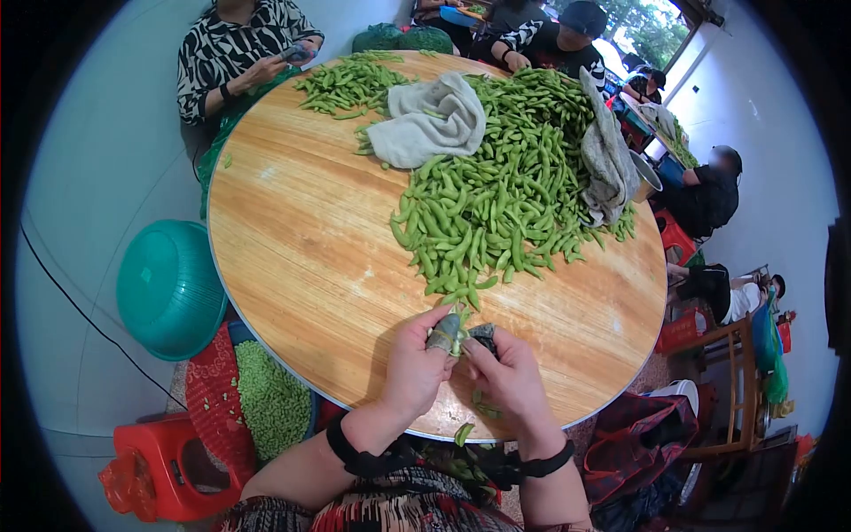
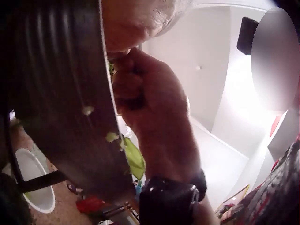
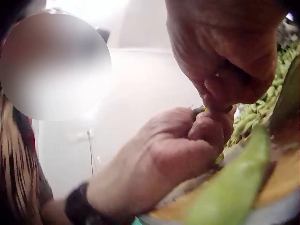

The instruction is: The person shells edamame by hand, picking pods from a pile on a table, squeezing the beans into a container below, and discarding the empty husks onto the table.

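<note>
Left hand (image 1: pixel 415 362), right hand (image 1: pixel 509 372): both apparently pinching.

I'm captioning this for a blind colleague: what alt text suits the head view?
A person's left hand and right hand hold a green pod between them over a round wood-grain table. Beyond lies a large heap of pods with two cloths; shelled beans sit beside the table at lower left.

Green pods (image 1: pixel 496 204), teal basin (image 1: pixel 164 288), stool — red (image 1: pixel 146 448)
</note>
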A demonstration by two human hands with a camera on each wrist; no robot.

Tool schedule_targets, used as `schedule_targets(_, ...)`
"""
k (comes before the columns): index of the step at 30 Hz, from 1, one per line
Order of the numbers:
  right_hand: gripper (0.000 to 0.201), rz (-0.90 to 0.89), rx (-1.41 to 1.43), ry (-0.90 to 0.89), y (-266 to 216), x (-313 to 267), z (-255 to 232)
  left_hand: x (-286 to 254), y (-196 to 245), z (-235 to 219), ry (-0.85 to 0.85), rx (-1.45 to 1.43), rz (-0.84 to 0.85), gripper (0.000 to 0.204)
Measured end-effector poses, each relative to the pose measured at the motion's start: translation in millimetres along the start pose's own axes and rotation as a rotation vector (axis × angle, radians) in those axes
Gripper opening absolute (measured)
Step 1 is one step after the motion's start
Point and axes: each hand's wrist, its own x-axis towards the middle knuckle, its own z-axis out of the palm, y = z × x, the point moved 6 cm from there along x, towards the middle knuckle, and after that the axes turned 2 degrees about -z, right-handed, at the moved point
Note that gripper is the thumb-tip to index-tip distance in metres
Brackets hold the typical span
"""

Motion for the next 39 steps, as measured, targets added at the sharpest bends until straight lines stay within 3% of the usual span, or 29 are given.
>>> schedule_targets(2, 0.017, 0.036, -0.014, -0.030, -3.7, 1.3, -8.4, -0.1, 7.3, -0.1, -0.019, 0.297, 0.099, 0.044)
schedule_targets(3, 0.017, 0.018, 0.001, 0.041, -8.6, 5.5, -15.8, -0.7, 5.4, -0.3, -0.020, 0.293, 0.094, 0.044)
schedule_targets(4, 0.017, -0.002, 0.016, 0.116, -12.9, 8.1, -22.9, -3.1, 13.4, 6.1, -0.058, 0.517, 0.281, 0.046)
schedule_targets(5, 0.017, -0.001, 0.080, 0.070, -10.9, 12.5, -23.3, -6.6, 20.3, 15.5, -0.099, 0.737, 0.476, 0.048)
schedule_targets(9, 0.015, 0.030, 0.047, -0.017, -6.5, 16.1, -27.1, -11.3, 24.9, 23.4, -0.128, 0.819, 0.448, 0.051)
schedule_targets(11, 0.013, 0.102, 0.298, -0.016, -3.6, 13.8, -24.5, -17.1, 33.9, 33.7, -0.209, 0.978, 0.577, 0.052)
schedule_targets(12, 0.013, 0.099, 0.298, -0.013, -1.7, 14.1, -24.5, -16.5, 35.3, 34.7, -0.212, 0.977, 0.579, 0.052)
schedule_targets(14, 0.013, 0.276, 0.729, -0.036, 11.7, 13.7, -14.4, -17.3, 40.1, 34.1, -0.174, 0.957, 0.625, 0.048)
schedule_targets(15, 0.013, 0.276, 0.730, -0.039, 12.6, 12.4, -10.4, -15.0, 35.8, 33.3, -0.173, 0.959, 0.626, 0.048)
schedule_targets(17, 0.013, 0.005, 0.418, 0.143, -3.0, 11.7, -13.1, -4.0, 27.6, 19.2, -0.043, 0.726, 0.547, 0.039)
schedule_targets(18, 0.013, 0.004, 0.422, 0.140, -3.0, 11.5, -7.6, -4.2, 28.5, 18.7, -0.042, 0.730, 0.549, 0.039)
schedule_targets(20, 0.014, -0.234, 0.028, 0.309, -17.9, 6.6, -12.9, 4.9, 11.0, 5.7, 0.036, 0.483, 0.137, 0.034)
schedule_targets(21, 0.015, -0.312, -0.036, 0.378, -23.0, 6.3, -16.5, 5.1, 13.0, 4.9, 0.034, 0.483, 0.139, 0.034)
schedule_targets(23, 0.015, -0.342, -0.125, 0.397, -31.9, 4.8, -21.1, 4.6, -1.1, 8.6, -0.136, -0.041, -0.178, 0.031)
schedule_targets(28, 0.016, -0.400, -0.291, 0.441, -44.8, -0.1, -22.2, -1.2, -3.2, 14.2, -0.175, -0.101, -0.235, 0.028)
schedule_targets(31, 0.017, -0.378, -0.173, 0.429, -46.3, -3.2, -24.6, -1.2, 0.0, 11.3, -0.191, -0.030, -0.198, 0.024)
schedule_targets(33, 0.019, -0.297, 0.299, 0.361, -35.8, -1.7, -45.9, -7.9, 7.6, 4.7, -0.167, -0.026, -0.181, 0.022)
schedule_targets(34, 0.019, -0.295, 0.297, 0.361, -32.0, -2.1, -54.3, -17.8, 22.7, -2.3, -0.137, 0.006, -0.099, 0.020)
schedule_targets(36, 0.022, -0.175, -0.464, 0.304, -15.7, -2.6, -61.0, -44.7, 59.3, -21.0, -0.012, 0.080, 0.050, 0.018)
schedule_targets(37, 0.023, -0.210, -0.905, 0.191, -6.2, -6.2, -53.4, -58.0, 76.1, -36.8, 0.083, 0.119, 0.120, 0.021)
schedule_targets(38, 0.023, -0.205, -0.907, 0.187, -15.0, -14.9, -50.0, -68.2, 88.9, -62.2, 0.165, 0.111, 0.261, 0.021)
schedule_targets(39, 0.023, -0.124, -0.895, -0.151, -22.1, -26.6, -28.3, -80.6, 101.8, -89.5, 0.248, 0.104, 0.405, 0.021)
